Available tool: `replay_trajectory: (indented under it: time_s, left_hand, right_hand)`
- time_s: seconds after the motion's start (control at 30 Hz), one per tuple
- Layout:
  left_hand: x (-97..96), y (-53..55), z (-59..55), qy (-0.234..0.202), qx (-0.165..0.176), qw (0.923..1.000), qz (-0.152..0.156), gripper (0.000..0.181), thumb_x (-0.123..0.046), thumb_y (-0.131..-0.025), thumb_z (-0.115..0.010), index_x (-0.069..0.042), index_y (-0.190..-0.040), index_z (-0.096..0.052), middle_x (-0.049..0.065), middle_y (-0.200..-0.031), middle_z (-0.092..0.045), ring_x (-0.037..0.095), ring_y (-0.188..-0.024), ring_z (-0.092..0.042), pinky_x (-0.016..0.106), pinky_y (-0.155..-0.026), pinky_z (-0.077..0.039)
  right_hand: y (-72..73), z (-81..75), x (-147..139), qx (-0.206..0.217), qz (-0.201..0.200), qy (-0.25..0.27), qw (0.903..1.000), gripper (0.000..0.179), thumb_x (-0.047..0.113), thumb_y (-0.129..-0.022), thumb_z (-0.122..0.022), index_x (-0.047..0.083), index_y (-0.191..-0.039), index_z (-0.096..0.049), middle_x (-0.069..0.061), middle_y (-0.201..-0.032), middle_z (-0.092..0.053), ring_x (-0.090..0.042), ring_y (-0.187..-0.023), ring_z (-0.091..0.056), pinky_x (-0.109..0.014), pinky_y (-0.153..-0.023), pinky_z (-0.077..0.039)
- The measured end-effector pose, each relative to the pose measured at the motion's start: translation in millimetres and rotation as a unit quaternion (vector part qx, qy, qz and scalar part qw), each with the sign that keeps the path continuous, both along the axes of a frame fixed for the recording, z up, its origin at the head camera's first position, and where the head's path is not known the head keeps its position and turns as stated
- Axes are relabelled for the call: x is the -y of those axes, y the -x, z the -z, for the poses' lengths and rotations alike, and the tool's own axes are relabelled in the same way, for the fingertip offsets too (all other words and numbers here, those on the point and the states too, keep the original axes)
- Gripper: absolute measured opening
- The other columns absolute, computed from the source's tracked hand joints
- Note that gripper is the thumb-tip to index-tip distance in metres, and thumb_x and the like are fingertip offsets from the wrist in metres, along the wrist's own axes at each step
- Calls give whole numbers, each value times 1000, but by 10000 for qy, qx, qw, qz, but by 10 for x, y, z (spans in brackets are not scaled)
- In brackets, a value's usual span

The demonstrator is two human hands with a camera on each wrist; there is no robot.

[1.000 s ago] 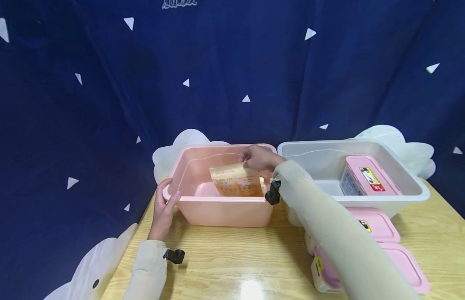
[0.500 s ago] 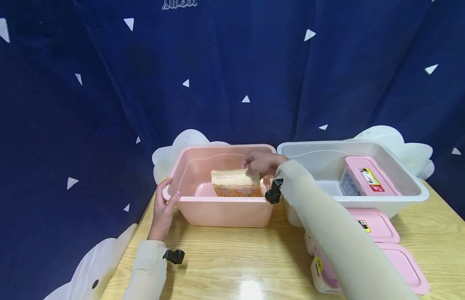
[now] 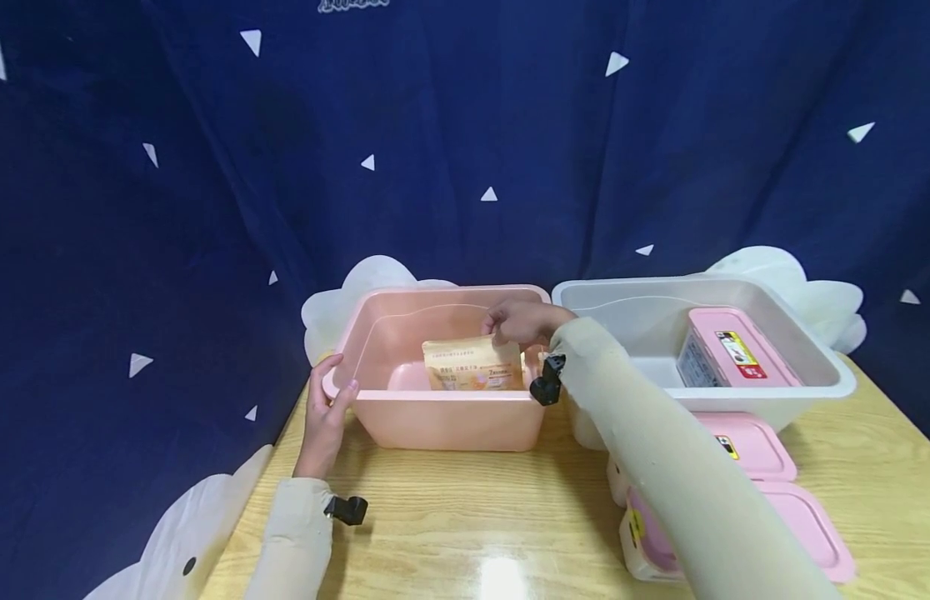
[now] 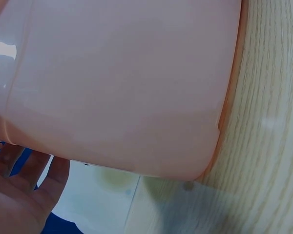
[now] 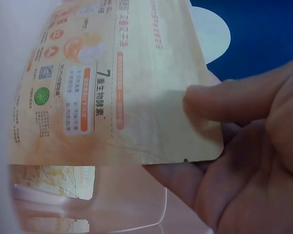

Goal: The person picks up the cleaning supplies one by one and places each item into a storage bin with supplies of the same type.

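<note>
In the head view, a pink plastic bin [image 3: 450, 425] stands on the wooden table. My right hand [image 3: 521, 323] reaches over its right side and pinches the top corner of a pale yellow pouch [image 3: 472, 362], which stands upright within the bin. Orange print and a green round mark show on the pouch [image 5: 88, 83] in the right wrist view, with the thumb on its near face. A second pouch [image 5: 78, 183] with a floral print lies lower in the bin there. My left hand [image 3: 326, 417] grips the bin's front left corner, thumb on the near side, fingers round the left side.
Right of the pink bin is a grey-white bin [image 3: 735, 400] holding a pink-lidded box [image 3: 738, 350]. Two more boxes with pink lids [image 3: 802, 525] stand in front of it, partly behind the right sleeve. A dark blue curtain [image 3: 435, 125] hangs close behind the bins.
My right hand has lowered slightly with the pouch, which sits deeper in the pink bin and has shifted a little right. The left hand keeps its hold on the bin corner.
</note>
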State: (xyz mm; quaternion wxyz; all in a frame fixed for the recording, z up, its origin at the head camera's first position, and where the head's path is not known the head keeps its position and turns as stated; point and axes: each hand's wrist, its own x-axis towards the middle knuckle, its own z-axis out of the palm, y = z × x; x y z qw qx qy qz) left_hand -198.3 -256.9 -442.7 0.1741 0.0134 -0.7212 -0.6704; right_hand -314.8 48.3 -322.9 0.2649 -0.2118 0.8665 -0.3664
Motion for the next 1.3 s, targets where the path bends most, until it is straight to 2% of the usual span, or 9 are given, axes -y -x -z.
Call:
replay_trajectory:
  time_s: [0.2, 0.33, 0.4, 0.5, 0.63, 0.73, 0.9, 1.0, 1.3]
  left_hand:
    - [1, 6, 7, -82, 20, 10000, 24, 52, -8, -97, -50, -13, -147, -35, -3, -152, -31, 12, -132, -37, 12, -104, -32]
    - [3, 8, 11, -50, 36, 10000, -2, 53, -8, -97, -51, -13, -147, -35, -4, -152, -31, 12, -133, -37, 12, -104, -32]
    - [-1, 9, 11, -68, 36, 10000, 12, 53, -8, -97, -51, -13, -147, -35, -4, -152, -31, 12, -133, -37, 12, -103, -32]
    - [-6, 11, 10, -110, 34, 9999, 61, 53, -8, -97, -50, -12, -147, -35, -3, -151, -31, 12, -131, -38, 12, -103, -33]
    - [-9, 7, 4, -89, 53, 9999, 53, 53, -8, -97, -50, -13, -147, -35, -3, -151, -31, 12, -131, -38, 12, -102, -34]
    - [-9, 0, -4, -49, 46, 10000, 15, 53, -8, -97, -50, -12, -147, -35, -3, -152, -31, 12, -132, -38, 11, -102, -33]
    - [-16, -2, -21, -26, 23, 10000, 22, 52, -9, -97, -51, -13, -147, -35, -3, -152, -31, 13, -132, -37, 11, -103, -32]
    - [-21, -5, -29, -13, 55, 10000, 18, 53, -10, -97, -51, -14, -148, -35, -3, -152, -31, 12, -132, -38, 11, -103, -33]
    - [-18, -35, -39, -84, 109, 9999, 5, 52, -11, -98, -51, -15, -147, -35, -3, -150, -32, 11, -129, -40, 12, -100, -35]
  right_hand:
    - [-13, -23, -4, -362, 26, -183, 9992, 24, -5, -87, -48, -3, -107, -61, -8, -97, -55, -15, -75, -48, -26, -59, -43]
    - [-8, -28, 4, -447, -102, -239, 9987, 30, -5, -84, -46, -4, -110, -61, -11, -101, -59, -16, -76, -51, -26, -58, -45]
    - [-5, -28, 12, -526, -161, -324, 9980, 30, -3, -87, -47, -3, -112, -62, -12, -104, -61, -18, -81, -53, -26, -60, -45]
    - [-1, -29, 23, -775, -215, -508, 9955, 26, 3, -92, -49, 0, -114, -63, -11, -110, -63, -21, -92, -55, -27, -71, -46]
    - [-19, -58, 37, -938, -181, -632, 9934, 24, 11, -98, -52, 3, -118, -61, -12, -121, -61, -25, -109, -54, -36, -98, -46]
    - [-51, -104, 46, -992, -263, -741, 9920, 25, 13, -99, -53, 4, -121, -60, -13, -124, -62, -27, -113, -54, -42, -106, -44]
    - [-123, -200, 39, -1473, -665, -1023, 9815, 26, 15, -98, -55, 4, -121, -61, -13, -125, -64, -27, -114, -57, -43, -106, -45]
    - [-194, -256, 25, -1822, -767, -1049, 9746, 27, 16, -98, -56, 4, -122, -62, -13, -123, -65, -27, -114, -60, -43, -105, -47]
    - [-517, -371, -67, -2838, -1032, -499, 9520, 28, 7, -94, -57, -1, -121, -62, -17, -112, -71, -26, -104, -67, -42, -95, -53]
